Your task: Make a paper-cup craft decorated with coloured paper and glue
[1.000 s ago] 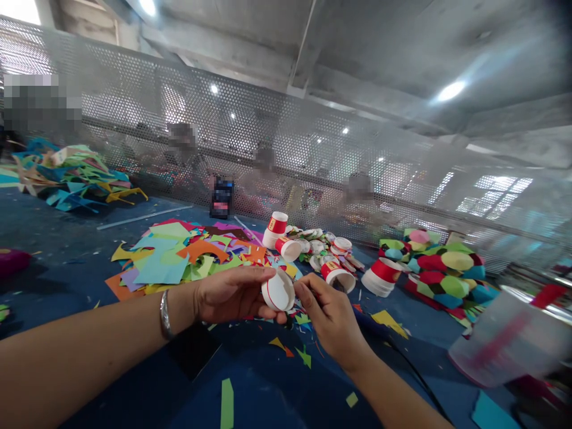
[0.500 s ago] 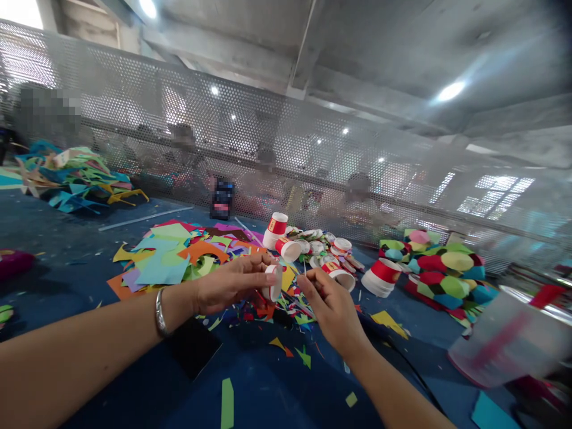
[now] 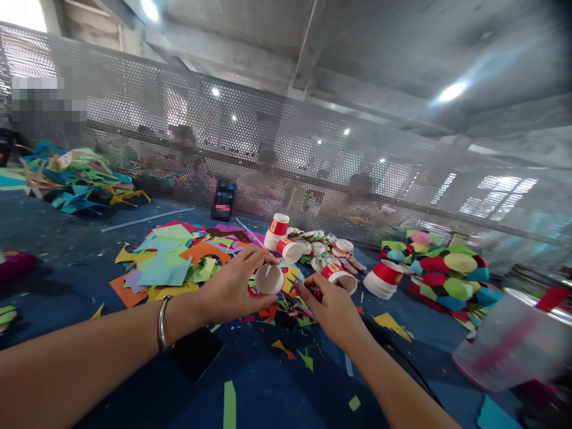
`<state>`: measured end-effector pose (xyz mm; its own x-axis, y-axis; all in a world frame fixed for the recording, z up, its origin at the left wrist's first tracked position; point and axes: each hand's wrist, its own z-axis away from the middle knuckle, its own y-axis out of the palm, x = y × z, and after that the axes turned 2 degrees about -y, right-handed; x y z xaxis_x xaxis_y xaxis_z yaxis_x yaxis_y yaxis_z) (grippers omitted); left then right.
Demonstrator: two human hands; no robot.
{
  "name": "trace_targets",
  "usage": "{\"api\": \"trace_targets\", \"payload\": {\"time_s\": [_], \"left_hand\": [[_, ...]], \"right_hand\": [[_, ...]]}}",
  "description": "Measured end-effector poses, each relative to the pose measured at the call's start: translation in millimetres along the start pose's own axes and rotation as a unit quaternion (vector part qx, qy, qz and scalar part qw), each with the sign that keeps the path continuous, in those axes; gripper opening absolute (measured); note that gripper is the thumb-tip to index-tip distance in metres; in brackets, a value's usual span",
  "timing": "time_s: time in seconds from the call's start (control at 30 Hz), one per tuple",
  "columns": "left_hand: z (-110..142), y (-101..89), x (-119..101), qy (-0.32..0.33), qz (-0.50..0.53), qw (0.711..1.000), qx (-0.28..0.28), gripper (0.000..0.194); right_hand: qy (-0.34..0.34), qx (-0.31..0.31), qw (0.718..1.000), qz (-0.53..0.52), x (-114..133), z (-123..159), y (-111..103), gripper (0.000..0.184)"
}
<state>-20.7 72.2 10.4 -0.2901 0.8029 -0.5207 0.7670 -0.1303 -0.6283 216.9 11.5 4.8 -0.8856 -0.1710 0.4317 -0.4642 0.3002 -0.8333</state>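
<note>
My left hand (image 3: 235,286), with a silver bangle on its wrist, is closed around a small white paper cup piece (image 3: 269,279) whose open mouth faces me. My right hand (image 3: 333,307) reaches down into a heap of small coloured paper scraps (image 3: 290,307) on the blue table, with its fingers pinched on something I cannot make out. Just beyond both hands lie several red-and-white paper cups (image 3: 328,259), some upright, some tipped over.
A pile of coloured cut paper (image 3: 172,259) lies left of the cups. Coloured paper balls (image 3: 442,274) are heaped at the right. A clear plastic container (image 3: 513,342) stands near right. A perforated metal screen (image 3: 286,149) runs behind the table, with people beyond it.
My left hand has turned the cup piece from edge-on until its open mouth faces me, and lowered it slightly. My right hand has dropped from beside the cup into the scraps.
</note>
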Motion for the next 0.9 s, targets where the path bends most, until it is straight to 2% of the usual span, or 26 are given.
{"api": "trace_targets", "payload": {"time_s": [0.1, 0.17, 0.23, 0.3, 0.37, 0.5, 0.67, 0.9], "left_hand": [[4.6, -1.3, -14.1, -0.019, 0.025, 0.999, 0.041, 0.051], [9.3, 0.5, -25.1, -0.025, 0.055, 0.99, 0.127, 0.053], [13.8, 3.9, -34.0, 0.007, 0.07, 0.976, 0.208, 0.055], [16.6, 7.1, -38.5, 0.046, 0.073, 0.963, 0.256, 0.056], [17.5, 8.5, -38.0, 0.063, 0.069, 0.96, 0.263, 0.055], [16.4, 6.8, -28.5, 0.052, 0.037, 0.966, 0.249, 0.055], [16.5, 8.5, -19.7, 0.06, 0.021, 0.96, 0.274, 0.057], [10.5, 13.8, -18.5, -0.038, 0.096, 0.962, 0.253, 0.065]], "right_hand": [[0.002, -0.009, 0.999, -0.034, -0.9, -1.8, -0.3, 0.041], [0.007, -0.016, 0.999, -0.052, -1.8, -3.2, -0.6, 0.041], [0.005, -0.027, 0.998, -0.061, -2.6, -4.1, -0.9, 0.041], [-0.002, -0.038, 0.997, -0.065, -2.4, -4.4, -1.0, 0.04], [-0.013, -0.042, 0.997, -0.064, -1.1, -3.9, -1.0, 0.038], [-0.026, -0.028, 0.996, -0.08, 2.3, -2.2, -0.6, 0.035], [-0.017, -0.015, 0.994, -0.108, 5.6, -1.0, -2.1, 0.037], [-0.031, 0.012, 0.984, -0.174, 14.4, 0.8, 1.0, 0.038]]}}
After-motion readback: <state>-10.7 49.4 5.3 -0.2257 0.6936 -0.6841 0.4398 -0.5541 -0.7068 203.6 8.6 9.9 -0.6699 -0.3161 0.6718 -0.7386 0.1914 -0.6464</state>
